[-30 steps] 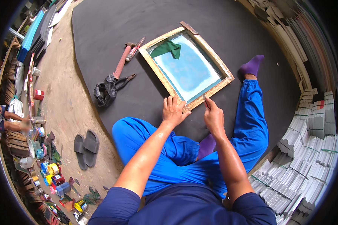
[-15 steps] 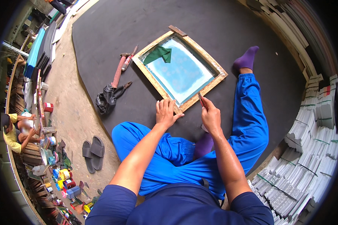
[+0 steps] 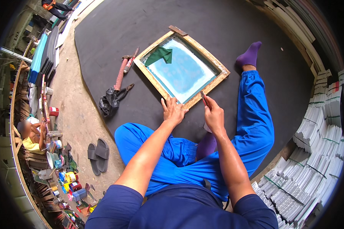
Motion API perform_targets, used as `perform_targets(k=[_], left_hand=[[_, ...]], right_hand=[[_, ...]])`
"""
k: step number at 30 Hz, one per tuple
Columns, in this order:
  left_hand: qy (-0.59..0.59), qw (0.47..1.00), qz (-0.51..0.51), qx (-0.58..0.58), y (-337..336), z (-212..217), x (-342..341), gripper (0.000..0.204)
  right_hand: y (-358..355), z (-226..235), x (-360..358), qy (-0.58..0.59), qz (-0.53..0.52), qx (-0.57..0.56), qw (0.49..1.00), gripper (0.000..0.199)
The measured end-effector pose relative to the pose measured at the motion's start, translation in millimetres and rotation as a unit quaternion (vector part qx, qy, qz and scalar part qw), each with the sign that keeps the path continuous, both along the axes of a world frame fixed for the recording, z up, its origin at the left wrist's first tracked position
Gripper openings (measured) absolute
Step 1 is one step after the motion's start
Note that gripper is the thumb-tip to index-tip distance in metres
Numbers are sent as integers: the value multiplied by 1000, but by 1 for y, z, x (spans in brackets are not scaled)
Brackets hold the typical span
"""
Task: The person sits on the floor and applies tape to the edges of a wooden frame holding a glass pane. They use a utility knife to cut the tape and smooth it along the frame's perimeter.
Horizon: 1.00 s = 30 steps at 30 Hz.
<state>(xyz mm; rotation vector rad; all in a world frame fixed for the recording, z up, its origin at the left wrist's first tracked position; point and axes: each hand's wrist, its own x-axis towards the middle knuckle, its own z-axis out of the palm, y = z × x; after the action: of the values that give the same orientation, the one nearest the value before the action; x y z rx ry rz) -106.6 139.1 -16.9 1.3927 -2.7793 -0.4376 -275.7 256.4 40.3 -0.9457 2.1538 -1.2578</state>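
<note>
left hand (image 3: 174,111) lay flat, pressing near edge of wooden frame (image 3: 181,68) on dark mat (image 3: 103,26) | right hand (image 3: 214,114) gripped small tool (image 3: 205,99) at frame corner | best: frame pinned flat, tool strokes short

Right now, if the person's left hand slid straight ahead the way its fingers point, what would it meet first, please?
The left hand already rests at the wooden frame; straight on, probably the blue screen.
</note>
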Motion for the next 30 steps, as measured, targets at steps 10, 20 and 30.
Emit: perform_targets(k=[10, 20, 30], left_hand=[[-10, 989, -99, -108, 10, -42, 34, 51], [-46, 991, -112, -53, 36, -21, 39, 89], [-102, 975, -194, -29, 19, 14, 63, 96]], right_hand=[[6, -15, -1, -205, -91, -30, 974, 45], [-1, -18, 3, -185, -68, -66, 978, 37], [6, -15, 0, -184, -75, -40, 979, 28]])
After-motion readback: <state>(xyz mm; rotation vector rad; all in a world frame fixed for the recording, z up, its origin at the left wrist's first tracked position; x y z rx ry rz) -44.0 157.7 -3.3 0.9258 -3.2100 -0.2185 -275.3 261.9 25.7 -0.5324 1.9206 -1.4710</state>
